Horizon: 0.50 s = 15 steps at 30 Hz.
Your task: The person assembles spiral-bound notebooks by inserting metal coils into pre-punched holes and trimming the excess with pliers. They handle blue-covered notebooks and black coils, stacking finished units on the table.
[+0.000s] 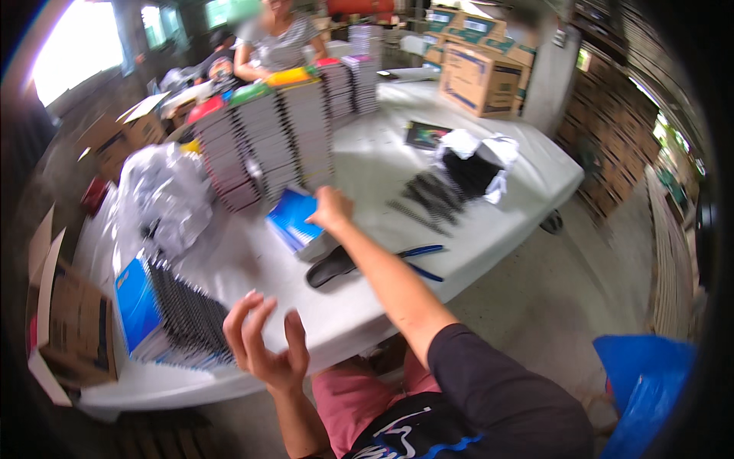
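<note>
My right hand [331, 210] reaches over the table to a small stack of blue-covered notebooks [293, 219], its fingers closed at the right edge of the top one. Closer to me, my left hand [267, 344] is raised with fingers spread and nothing in them. Beside it, a row of blue notebooks with black spiral bindings [187, 314] stands on the table. Under my right forearm lie a flat black object [331, 268] and a tool with blue handles [422, 251]; the forearm hides part of them. Loose black binding coils [428, 200] lie to the right.
Tall notebook stacks [267, 141] rise behind the blue ones. A clear plastic bag [164, 199] and open carton [73, 314] are at left. More coils fill a white bag [497, 161]. Cartons [478, 80] stand at the back; a person [279, 42] is across the table.
</note>
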Motion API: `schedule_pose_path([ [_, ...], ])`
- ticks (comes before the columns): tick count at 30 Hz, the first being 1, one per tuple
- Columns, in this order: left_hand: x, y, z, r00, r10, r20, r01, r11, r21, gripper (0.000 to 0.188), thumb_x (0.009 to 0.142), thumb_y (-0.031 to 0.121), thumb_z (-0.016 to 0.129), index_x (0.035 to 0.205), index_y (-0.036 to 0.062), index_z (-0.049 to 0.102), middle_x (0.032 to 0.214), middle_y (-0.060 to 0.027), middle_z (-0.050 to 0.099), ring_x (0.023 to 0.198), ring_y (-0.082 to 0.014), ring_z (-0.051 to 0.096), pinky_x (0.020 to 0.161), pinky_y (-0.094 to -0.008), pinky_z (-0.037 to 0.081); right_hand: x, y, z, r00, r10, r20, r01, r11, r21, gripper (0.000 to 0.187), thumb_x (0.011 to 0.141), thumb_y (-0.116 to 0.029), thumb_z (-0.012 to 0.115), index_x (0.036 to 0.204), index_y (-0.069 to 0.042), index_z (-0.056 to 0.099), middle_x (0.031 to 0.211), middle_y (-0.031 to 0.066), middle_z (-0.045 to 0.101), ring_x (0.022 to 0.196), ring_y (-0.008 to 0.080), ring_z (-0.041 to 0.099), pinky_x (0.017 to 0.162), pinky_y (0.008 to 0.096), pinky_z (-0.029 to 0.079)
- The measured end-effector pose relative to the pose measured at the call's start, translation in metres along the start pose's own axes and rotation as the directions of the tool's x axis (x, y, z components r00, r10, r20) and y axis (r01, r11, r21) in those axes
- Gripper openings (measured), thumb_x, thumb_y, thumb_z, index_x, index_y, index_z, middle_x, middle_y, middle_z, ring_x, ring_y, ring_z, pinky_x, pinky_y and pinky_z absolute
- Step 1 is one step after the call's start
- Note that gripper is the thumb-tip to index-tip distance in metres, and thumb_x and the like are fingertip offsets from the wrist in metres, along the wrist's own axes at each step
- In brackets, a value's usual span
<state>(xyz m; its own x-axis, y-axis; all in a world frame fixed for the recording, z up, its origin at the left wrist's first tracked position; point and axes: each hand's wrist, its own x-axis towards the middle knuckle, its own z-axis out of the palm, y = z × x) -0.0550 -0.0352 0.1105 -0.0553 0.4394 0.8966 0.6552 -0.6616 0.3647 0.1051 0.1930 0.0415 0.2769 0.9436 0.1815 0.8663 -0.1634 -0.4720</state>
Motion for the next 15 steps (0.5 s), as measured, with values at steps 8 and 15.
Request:
schedule_pose_path([
  [8, -0.039, -0.071, 0.109, 0.811, -0.333, 0.481, 0.306, 0.942, 0.138, 0.058, 0.074, 0.022, 0.072, 0.124, 0.0022, 0.049, 0.125, -0.0186, 0.049, 0.116, -0.0354, 0.047, 0.097, -0.041, 0.038, -0.034, -0.009, 0.006, 0.907, -0.201, -0.371, 0.232, 0.972, 0.039, 0.012, 0.081, -0.011, 0.051, 0.079, -0.013, 0.062, 0.088, 0.0048, 0.06, 0.09, 0.0231, 0.057, 0.079, 0.0411, 0.041],
  [15, -0.06, -0.097, 0.124, 0.762, -0.338, 0.552, 0.326, 0.937, 0.123, 0.068, 0.071, 0.017, 0.074, 0.13, 0.0025, 0.043, 0.134, -0.0223, 0.04, 0.122, -0.0388, 0.041, 0.102, -0.043, 0.033, -0.022, -0.013, 0.023, 0.975, -0.078, -0.209, 0.11, 0.984, 0.144, 0.018, 0.086, -0.014, 0.047, 0.103, -0.006, 0.049, 0.095, 0.017, 0.061, 0.092, 0.0308, 0.06, 0.076, 0.0426, 0.046],
])
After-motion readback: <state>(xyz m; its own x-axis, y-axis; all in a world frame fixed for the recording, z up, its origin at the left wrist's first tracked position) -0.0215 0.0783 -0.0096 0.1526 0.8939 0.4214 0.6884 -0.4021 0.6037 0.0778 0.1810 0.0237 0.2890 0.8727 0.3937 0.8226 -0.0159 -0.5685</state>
